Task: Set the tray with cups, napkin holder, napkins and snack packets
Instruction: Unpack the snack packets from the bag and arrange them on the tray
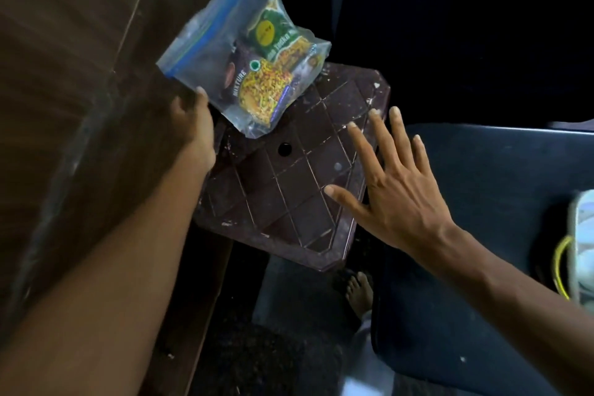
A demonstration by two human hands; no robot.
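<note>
A dark wooden panel (pixel 64 74) fills the left of the frame. Beside it, at centre, stands a brown plastic worktop (pixel 289 202) grooved in diamonds. The right hand (pixel 395 193) hovers over the worktop's right side, its grip wide, fingers spread and holding nothing, probably ready to steady or receive the load. At upper centre a clear zip bag (pixel 209 42) tilts above the worktop's upper-left corner; whether it touches cannot be told. The left hand (pixel 196 125) has its grip closed on the bag's lower-left edge, so the contents sag to the low end. Inside lie the snack packets (pixel 260 90), one purple-yellow, one green. No tray is in view.
</note>
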